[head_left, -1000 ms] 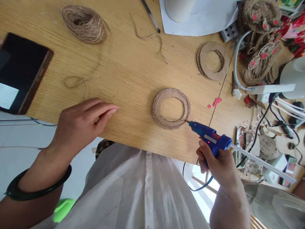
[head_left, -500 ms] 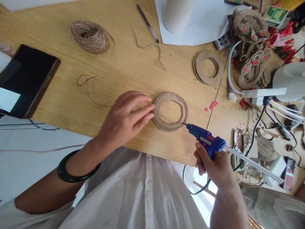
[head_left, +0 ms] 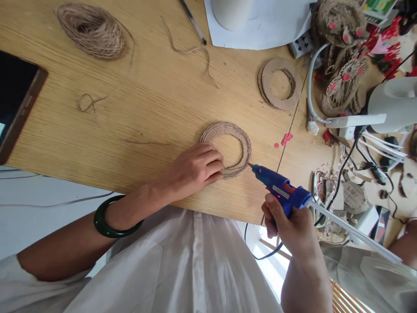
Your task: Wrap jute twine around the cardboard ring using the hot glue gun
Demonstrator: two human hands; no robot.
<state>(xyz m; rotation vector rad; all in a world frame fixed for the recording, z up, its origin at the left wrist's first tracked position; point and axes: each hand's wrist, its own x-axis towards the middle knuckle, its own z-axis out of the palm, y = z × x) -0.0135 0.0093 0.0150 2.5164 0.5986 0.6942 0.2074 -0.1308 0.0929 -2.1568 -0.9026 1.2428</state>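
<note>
Left fingers (head_left: 214,166), bunched, any pinch hidden, covered the near-left rim of the cardboard ring (head_left: 246,150); right fingers (head_left: 276,206) gripped a glue gun (head_left: 276,184), tip just beside the right rim.

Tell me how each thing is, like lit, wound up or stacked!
Glue gun: red light on, glue stick poking out behind
Right hand: closed around the glue gun
Cardboard ring: lying flat, partly covered
Left hand: bent over the cardboard ring's left side
Spare rings: stacked unevenly
Twine ball: wound, one end loose
Twine piece: loose, wavy
Tablet or phone: screen mostly dark
</note>
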